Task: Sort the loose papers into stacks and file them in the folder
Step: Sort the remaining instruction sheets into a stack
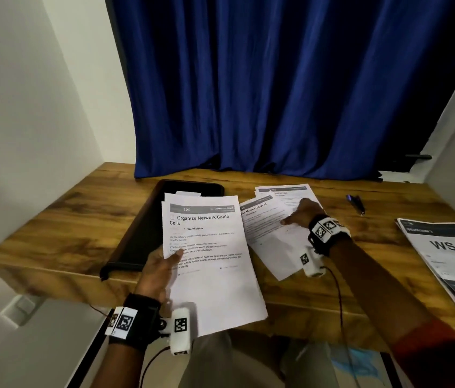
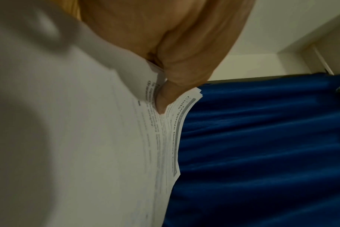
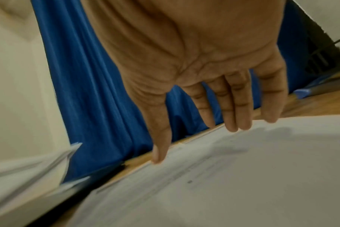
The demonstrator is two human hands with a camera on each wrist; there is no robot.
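My left hand (image 1: pixel 159 264) grips a sheaf of printed sheets (image 1: pixel 209 256) headed "Organize Network Cable Coils", lifted over the desk's front edge; its thumb (image 2: pixel 165 95) pinches the top page of the sheaf (image 2: pixel 107 138). A dark open folder (image 1: pixel 148 219) lies flat on the desk behind that sheaf. My right hand (image 1: pixel 302 214) hovers with straight fingers (image 3: pixel 237 110) just above two loose sheets (image 1: pixel 274 219) lying overlapped at desk centre; these sheets (image 3: pixel 223 176) fill the lower right wrist view.
A thick stack of papers (image 1: pixel 450 259) marked "WS 07" lies at the desk's right edge. A dark blue pen (image 1: pixel 356 204) rests behind it. A blue curtain (image 1: pixel 276 88) hangs along the back of the wooden desk (image 1: pixel 67 219); white walls close both sides.
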